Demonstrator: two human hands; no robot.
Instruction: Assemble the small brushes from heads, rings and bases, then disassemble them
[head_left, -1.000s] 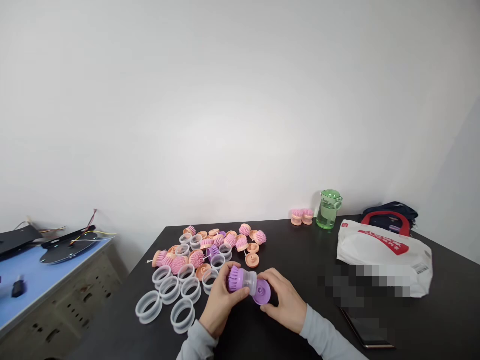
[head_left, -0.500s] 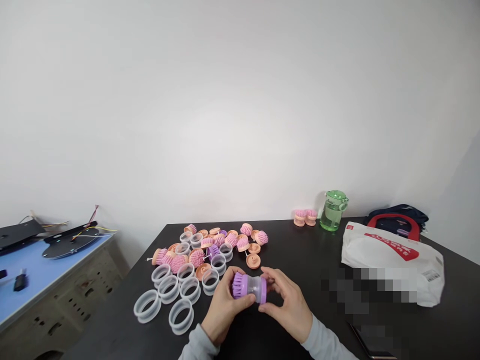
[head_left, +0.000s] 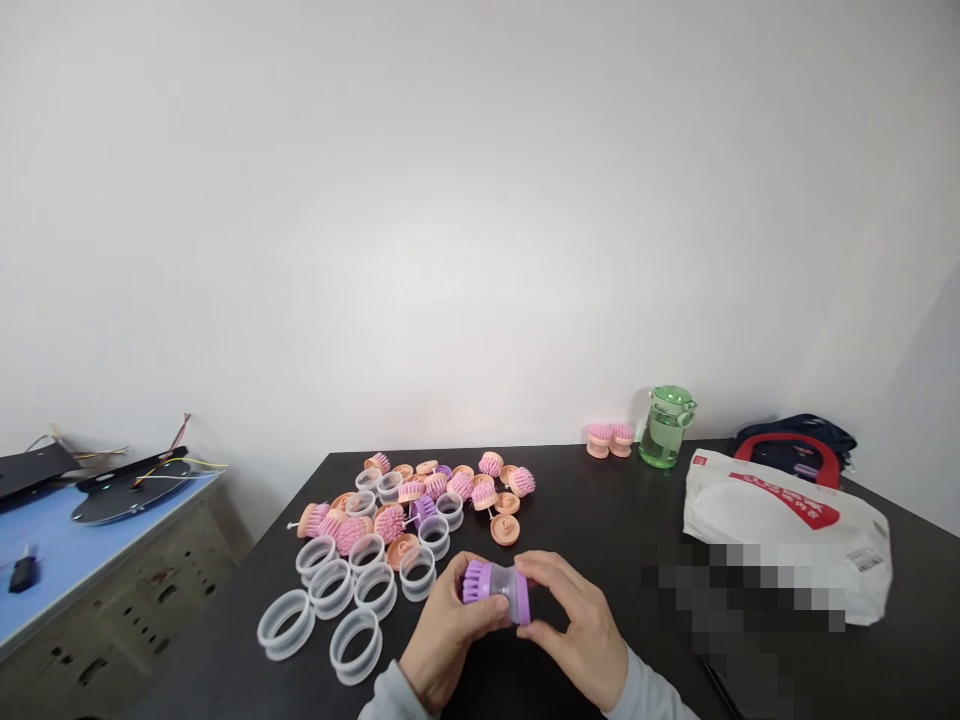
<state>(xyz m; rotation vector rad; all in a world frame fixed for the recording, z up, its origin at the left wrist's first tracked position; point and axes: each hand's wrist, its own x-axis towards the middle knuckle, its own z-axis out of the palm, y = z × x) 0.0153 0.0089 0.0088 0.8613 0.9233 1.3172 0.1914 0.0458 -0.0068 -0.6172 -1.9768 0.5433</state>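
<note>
A purple scrub brush (head_left: 501, 588) with a clear waisted middle lies sideways between my hands, just above the black table. My left hand (head_left: 454, 625) is closed round its bristle end and middle, the thumb along the clear part. On the other end, my right hand (head_left: 577, 620) grips the purple base disc between thumb and fingers. Left of my hands lie several translucent rings (head_left: 356, 645). Behind them are pink bristle heads (head_left: 389, 522), orange base discs (head_left: 505, 530) and a purple bristle head (head_left: 424, 509).
Two pink brushes (head_left: 598, 440) stand at the table's back, beside a green lidded jug (head_left: 667, 427). To the right lie a white plastic bag (head_left: 787, 530) and a dark bag with red handle (head_left: 795, 440). A blue table (head_left: 45, 540) with black panels stands at the left.
The purple brush stays in both hands. My right fingers have closed in further over the base disc. The whole view has shifted slightly.
</note>
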